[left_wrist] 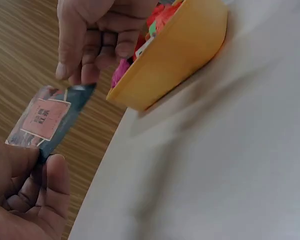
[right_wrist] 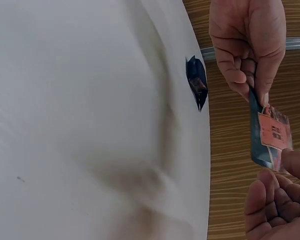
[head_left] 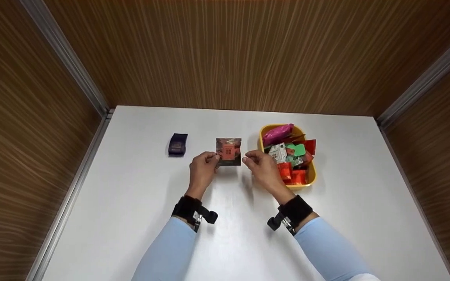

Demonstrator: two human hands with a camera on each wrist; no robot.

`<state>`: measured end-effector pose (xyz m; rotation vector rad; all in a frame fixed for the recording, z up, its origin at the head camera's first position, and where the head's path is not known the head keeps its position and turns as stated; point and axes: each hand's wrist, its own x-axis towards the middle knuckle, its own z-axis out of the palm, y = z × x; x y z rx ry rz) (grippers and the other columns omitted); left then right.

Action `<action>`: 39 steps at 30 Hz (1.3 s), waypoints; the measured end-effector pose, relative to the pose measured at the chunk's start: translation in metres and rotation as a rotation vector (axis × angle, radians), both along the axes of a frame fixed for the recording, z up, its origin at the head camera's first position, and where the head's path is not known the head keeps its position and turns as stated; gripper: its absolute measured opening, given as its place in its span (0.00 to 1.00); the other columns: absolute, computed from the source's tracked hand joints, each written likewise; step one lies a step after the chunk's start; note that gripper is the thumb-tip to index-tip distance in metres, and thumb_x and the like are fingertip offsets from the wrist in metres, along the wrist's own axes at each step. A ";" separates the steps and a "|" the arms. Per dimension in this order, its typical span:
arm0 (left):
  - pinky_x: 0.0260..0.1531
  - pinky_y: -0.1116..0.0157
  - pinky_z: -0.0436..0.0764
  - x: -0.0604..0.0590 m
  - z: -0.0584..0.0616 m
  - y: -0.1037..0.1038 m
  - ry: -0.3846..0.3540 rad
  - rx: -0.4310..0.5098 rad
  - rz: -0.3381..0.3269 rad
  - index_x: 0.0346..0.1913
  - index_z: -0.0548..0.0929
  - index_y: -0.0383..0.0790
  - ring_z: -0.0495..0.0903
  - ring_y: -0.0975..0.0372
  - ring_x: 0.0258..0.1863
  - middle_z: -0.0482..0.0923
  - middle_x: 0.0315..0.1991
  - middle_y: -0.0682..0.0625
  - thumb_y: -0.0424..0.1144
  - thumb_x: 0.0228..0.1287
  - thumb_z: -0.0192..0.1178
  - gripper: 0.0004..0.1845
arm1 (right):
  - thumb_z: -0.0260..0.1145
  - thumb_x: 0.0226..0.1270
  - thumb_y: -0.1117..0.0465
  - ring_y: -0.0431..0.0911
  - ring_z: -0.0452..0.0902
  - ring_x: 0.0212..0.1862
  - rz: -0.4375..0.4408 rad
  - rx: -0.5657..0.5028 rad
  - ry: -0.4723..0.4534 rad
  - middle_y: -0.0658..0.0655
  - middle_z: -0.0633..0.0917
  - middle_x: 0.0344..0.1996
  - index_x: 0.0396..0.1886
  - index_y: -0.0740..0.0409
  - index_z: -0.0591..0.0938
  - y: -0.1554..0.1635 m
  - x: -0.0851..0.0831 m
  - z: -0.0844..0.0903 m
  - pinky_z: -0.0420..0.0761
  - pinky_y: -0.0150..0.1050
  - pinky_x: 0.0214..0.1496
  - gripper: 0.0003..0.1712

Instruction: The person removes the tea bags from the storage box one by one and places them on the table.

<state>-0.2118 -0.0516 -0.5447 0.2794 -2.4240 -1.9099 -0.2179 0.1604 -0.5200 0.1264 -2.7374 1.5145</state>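
Note:
My left hand point(head_left: 202, 169) pinches the lower left edge of a small flat packet point(head_left: 229, 151), held up above the white table. The packet is dark with a salmon-coloured label point(left_wrist: 46, 118) that bears dark characters. Close by its right edge is my right hand point(head_left: 262, 168), thumb and fingers slightly parted. A narrow gap shows there in the head view. In the right wrist view, the right thumb point(right_wrist: 294, 162) overlaps the packet's end; whether it touches cannot be told. A dark purple packet point(head_left: 177, 145) lies on the table to the left.
A yellow basket point(head_left: 314, 178) stands to the right, filled with several packets: a pink one point(head_left: 277, 134), red ones point(head_left: 298, 176), a white one point(head_left: 278, 152) and a green one point(head_left: 299, 149). Wood-grain panels point(head_left: 225, 54) enclose the white table point(head_left: 225, 249) at the back and sides.

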 end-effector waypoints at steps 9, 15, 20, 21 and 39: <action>0.36 0.62 0.79 -0.043 -0.009 -0.052 -0.047 -0.300 0.114 0.40 0.92 0.35 0.85 0.54 0.34 0.91 0.42 0.42 0.35 0.74 0.62 0.09 | 0.70 0.75 0.58 0.51 0.86 0.43 -0.042 0.056 0.081 0.60 0.91 0.41 0.48 0.62 0.89 0.021 0.011 -0.001 0.84 0.43 0.46 0.12; 0.48 0.52 0.83 -0.054 -0.015 -0.066 -0.115 -0.443 0.147 0.38 0.90 0.34 0.87 0.47 0.45 0.91 0.42 0.40 0.32 0.73 0.61 0.09 | 0.70 0.75 0.58 0.48 0.85 0.41 -0.044 0.093 0.114 0.57 0.92 0.39 0.47 0.59 0.89 0.026 0.020 -0.004 0.82 0.41 0.44 0.10; 0.47 0.46 0.83 -0.053 -0.022 -0.067 -0.075 -0.598 0.158 0.42 0.84 0.33 0.87 0.40 0.45 0.88 0.38 0.36 0.31 0.74 0.55 0.08 | 0.71 0.74 0.59 0.47 0.85 0.38 -0.048 0.108 0.159 0.55 0.91 0.35 0.43 0.57 0.89 0.029 0.027 -0.006 0.81 0.43 0.44 0.07; 0.46 0.45 0.83 -0.053 -0.023 -0.066 -0.050 -0.634 0.154 0.41 0.83 0.33 0.87 0.39 0.44 0.87 0.37 0.36 0.30 0.75 0.53 0.08 | 0.71 0.74 0.59 0.47 0.84 0.38 -0.050 0.107 0.165 0.55 0.91 0.34 0.43 0.57 0.89 0.029 0.027 -0.007 0.80 0.42 0.43 0.06; 0.34 0.42 0.87 -0.051 -0.027 -0.064 0.081 -0.909 0.057 0.43 0.86 0.25 0.89 0.38 0.35 0.88 0.35 0.31 0.28 0.75 0.52 0.12 | 0.69 0.75 0.63 0.46 0.80 0.34 -0.051 0.100 0.123 0.58 0.90 0.34 0.45 0.62 0.89 0.041 0.032 -0.012 0.79 0.34 0.36 0.08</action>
